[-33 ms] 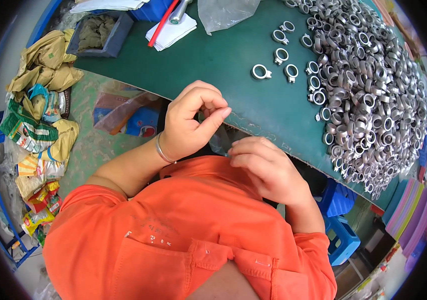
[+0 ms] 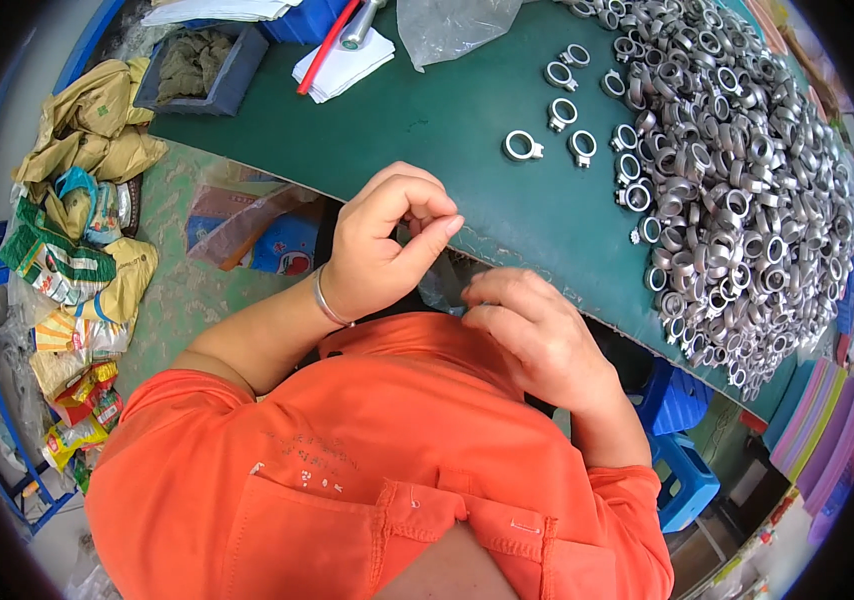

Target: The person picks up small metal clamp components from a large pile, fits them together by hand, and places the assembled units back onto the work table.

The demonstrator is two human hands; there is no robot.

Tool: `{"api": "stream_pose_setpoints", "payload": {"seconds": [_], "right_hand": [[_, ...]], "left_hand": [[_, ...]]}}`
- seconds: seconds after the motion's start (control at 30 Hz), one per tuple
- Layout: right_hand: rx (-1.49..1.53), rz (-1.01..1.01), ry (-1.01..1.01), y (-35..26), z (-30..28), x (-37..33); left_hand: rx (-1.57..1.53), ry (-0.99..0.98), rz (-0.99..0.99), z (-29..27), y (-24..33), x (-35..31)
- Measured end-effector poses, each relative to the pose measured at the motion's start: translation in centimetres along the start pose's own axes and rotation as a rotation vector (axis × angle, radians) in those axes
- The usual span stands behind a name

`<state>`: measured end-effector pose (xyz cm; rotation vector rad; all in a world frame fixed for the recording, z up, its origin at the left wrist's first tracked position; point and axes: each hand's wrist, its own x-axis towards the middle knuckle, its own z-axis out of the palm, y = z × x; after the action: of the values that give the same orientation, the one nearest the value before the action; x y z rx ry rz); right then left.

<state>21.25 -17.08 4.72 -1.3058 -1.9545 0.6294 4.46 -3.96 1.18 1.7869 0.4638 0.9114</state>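
My left hand [image 2: 390, 235] is at the near edge of the green table [image 2: 367, 130], a metal bangle on its wrist. Its thumb and curled forefinger are pinched together; whatever is between them is too small or hidden to tell. Lower and to the right, my right hand [image 2: 537, 335] is in front of my orange shirt, fingers bent and held close together, with their grip hidden. Several grey metal ring clamps, such as this ring clamp [image 2: 522, 146], lie singly on the table beyond my hands. A large heap of ring clamps [image 2: 737, 190] covers its right side.
A grey bin [image 2: 192, 75] with a cloth stands at the far left. Near it a red stick [image 2: 328, 48] and a metal tool lie on white paper [image 2: 347, 72], with a clear plastic bag [image 2: 452, 30] beside. A blue stool [image 2: 685, 480] stands below the table at right.
My right hand has shifted very slightly up and to the right. My left hand keeps its place and its pinch.
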Motion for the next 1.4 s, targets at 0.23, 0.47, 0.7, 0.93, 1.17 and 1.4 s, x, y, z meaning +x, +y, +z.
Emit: {"api": "stream_pose_setpoints", "payload": {"seconds": [0.23, 0.47, 0.7, 0.93, 1.17, 1.4], "right_hand": [[-0.554, 0.197, 0.393, 3.7, -0.3, 5.3], [-0.018, 0.354, 0.433, 3.7, -0.3, 4.4], [0.446, 0.214, 0.521, 1.9, 1.9, 2.2], [0.946, 0.555, 0.500, 1.3, 1.0, 1.8], [0.472, 0.167, 0.345, 1.4, 0.1, 0.5], [-0.081, 0.114, 0.030, 0.2, -1.8, 0.9]], "left_hand": [[0.085, 0.029, -0.029, 0.7, 0.1, 0.6], [0.067, -0.040, -0.118, -0.1, 0.7, 0.9], [-0.247, -0.184, -0.166, 0.4, 1.4, 1.4], [0.012, -0.206, 0.061, 0.6, 2.0, 1.1], [0.062, -0.182, 0.087, 0.3, 1.8, 0.6], [0.059, -0.061, 0.000, 0.3, 0.8, 0.4]]}}
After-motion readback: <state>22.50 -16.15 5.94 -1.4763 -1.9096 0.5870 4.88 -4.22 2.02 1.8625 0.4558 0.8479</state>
